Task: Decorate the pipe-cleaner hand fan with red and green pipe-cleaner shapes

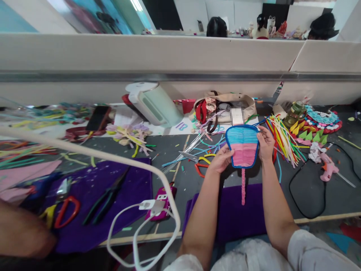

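Note:
A flat panel [243, 140], blue above and pink below with a dark blue rim, is held up over the table. A twisted pink stem [243, 188] hangs from its lower edge. My left hand [222, 158] pinches the panel's lower left edge, thumb on the front. At the upper right edge, my right hand [265, 143] grips the rim. Beneath lies a folded purple cloth [239, 214]. Orange-and-yellow scissors [200, 165] rest to the left of my left hand.
Pipe cleaners [284, 139] and a pink glue gun [328, 167] lie at right. A beige bag [248, 101] stands behind. A white cable [113, 152] crosses the left, near a power strip [163, 201] and pliers [107, 197]. Another person's arm [22, 233] enters at lower left.

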`<state>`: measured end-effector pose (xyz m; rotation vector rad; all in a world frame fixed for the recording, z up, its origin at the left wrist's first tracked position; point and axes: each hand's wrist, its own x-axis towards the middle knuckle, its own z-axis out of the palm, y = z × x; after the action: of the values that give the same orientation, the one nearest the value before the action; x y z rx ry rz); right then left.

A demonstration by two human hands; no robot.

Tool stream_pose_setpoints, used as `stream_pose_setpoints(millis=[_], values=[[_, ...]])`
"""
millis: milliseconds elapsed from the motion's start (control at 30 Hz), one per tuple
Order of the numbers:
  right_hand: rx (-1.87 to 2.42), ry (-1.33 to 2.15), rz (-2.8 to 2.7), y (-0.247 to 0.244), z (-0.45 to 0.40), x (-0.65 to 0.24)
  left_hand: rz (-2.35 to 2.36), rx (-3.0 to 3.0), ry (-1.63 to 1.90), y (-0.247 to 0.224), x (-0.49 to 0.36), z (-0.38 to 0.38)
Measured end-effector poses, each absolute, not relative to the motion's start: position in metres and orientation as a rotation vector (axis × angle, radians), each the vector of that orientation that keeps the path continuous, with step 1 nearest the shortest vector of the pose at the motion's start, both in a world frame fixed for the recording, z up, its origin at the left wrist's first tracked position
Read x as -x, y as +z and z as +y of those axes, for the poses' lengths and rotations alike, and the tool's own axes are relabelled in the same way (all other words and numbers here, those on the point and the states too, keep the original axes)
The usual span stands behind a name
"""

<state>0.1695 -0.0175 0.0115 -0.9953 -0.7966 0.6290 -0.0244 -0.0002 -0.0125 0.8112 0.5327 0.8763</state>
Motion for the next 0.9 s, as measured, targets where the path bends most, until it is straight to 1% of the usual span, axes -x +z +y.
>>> stream_pose_setpoints(millis=[133,333,433,533,700,800,900], values=[[1.03,0.634,-0.8,0.01,-0.016,-0.169,0.531,-0.8,0.873,-0.01,0.023,-0.001],[0.97,0.729,-0.758,0.007,-0.012,-0.169,0.532,-0.797,0.897,-0.009,0.022,0.0],[1.015,0.777,-0.743,0.005,-0.01,-0.171,0.559,-0.806,0.903,-0.008,0.022,0.001],[1.119,0.768,-0.708,0.001,-0.009,-0.174,0.592,-0.833,0.855,-0.006,0.022,0.001],[1.136,0.741,-0.676,-0.002,-0.007,-0.175,0.633,-0.862,0.783,-0.006,0.023,0.002],[1.159,0.817,-0.709,0.0,-0.007,-0.176,0.655,-0.848,0.834,-0.008,0.023,0.004],[1.161,0.991,-0.751,0.0,-0.009,-0.176,0.673,-0.818,0.912,-0.009,0.022,0.006]])
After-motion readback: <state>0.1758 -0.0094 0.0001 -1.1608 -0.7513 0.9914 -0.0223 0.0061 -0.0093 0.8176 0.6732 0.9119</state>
